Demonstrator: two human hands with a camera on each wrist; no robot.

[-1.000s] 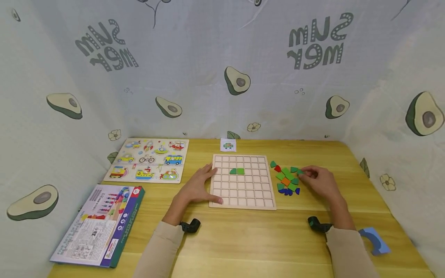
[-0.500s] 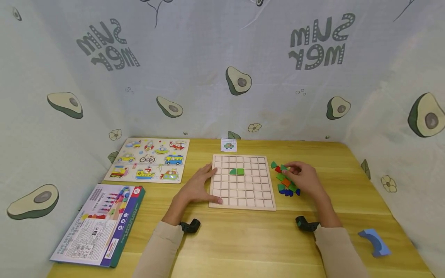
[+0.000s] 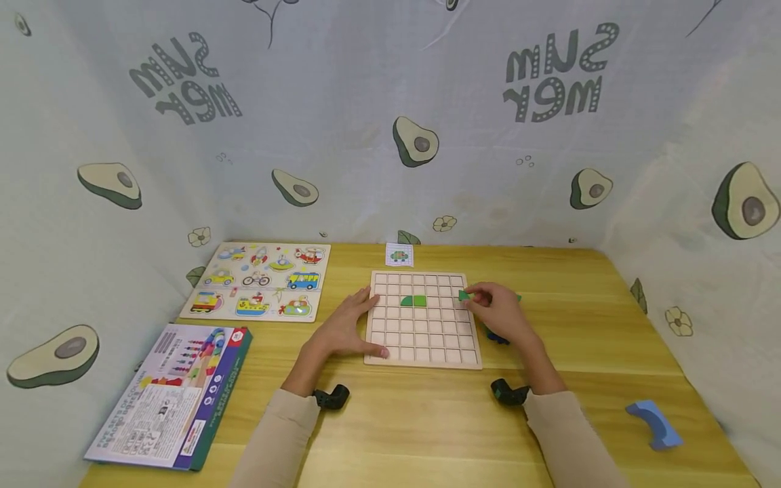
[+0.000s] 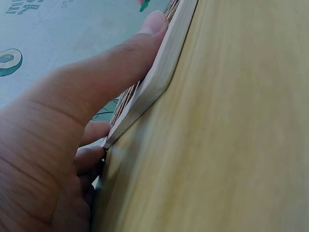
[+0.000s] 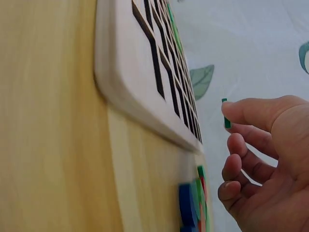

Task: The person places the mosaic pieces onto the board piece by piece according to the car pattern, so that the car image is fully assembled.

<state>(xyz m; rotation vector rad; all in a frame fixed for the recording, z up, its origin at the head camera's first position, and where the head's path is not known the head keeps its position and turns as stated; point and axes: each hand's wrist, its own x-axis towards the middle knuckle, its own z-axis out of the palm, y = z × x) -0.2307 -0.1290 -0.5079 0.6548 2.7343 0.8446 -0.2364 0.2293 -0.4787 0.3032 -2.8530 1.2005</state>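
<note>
One green piece (image 3: 463,295) is pinched between thumb and forefinger of the right hand (image 3: 503,314), held above the right edge of the wooden grid board (image 3: 424,341). The board's left edge is touched by the left hand (image 3: 342,329), thumb and fingers spread apart. Two green tiles (image 3: 419,301) are set nearer the far edge.

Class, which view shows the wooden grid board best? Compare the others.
The head view: the grid board shows almost whole, the left hand and right hand hiding bits of its edges. The left wrist view shows mainly an edge and corner; the right wrist view, a corner and foreshortened squares.
</note>
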